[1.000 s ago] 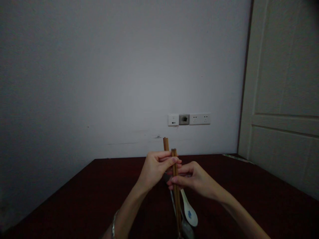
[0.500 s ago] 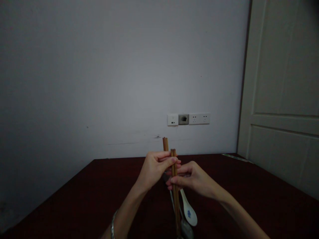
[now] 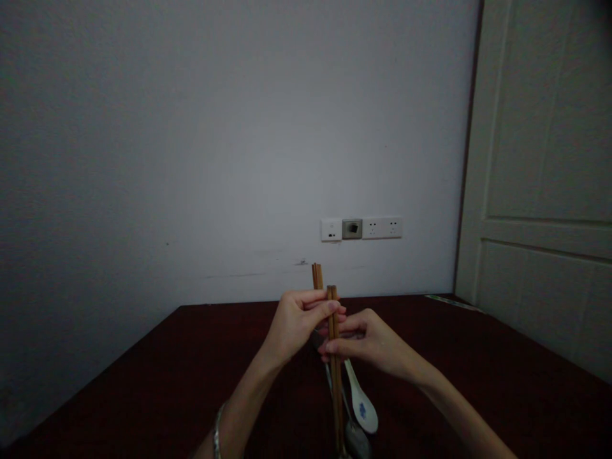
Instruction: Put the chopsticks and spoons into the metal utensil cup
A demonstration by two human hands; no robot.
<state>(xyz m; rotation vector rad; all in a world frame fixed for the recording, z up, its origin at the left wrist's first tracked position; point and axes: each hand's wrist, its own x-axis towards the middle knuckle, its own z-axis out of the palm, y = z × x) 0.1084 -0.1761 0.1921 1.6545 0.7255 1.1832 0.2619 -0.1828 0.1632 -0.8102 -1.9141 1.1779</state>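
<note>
Think of a clock with its middle where the two hands meet, over the dark red table (image 3: 201,370). The left hand (image 3: 295,320) is at 9 o'clock and should pinch softly near the top. The near pair of chopsticks (image 3: 336,389) runs from 12 down to 6, with its two tops about level. To do this well, the two should rest flat against each other, so one does not slip past the other. The right hand (image 3: 377,341), at 3 o'clock, should hold lower down and not squeeze hard, or they may roll.

Now the grip, left to right again. The left hand is almost closed, its thumb in front of the pair. At 11 o'clock, other chopsticks (image 3: 317,275) poke up behind it; I cannot tell if it holds them too. The right hand is nearly closed on the pair as well, its thumb just below the left thumb. A metal spoon (image 3: 357,441) is between 5 and 6 o'clock, and a white spoon (image 3: 364,411) with a blue mark is at 5. I cannot see if their handles are held.
</note>
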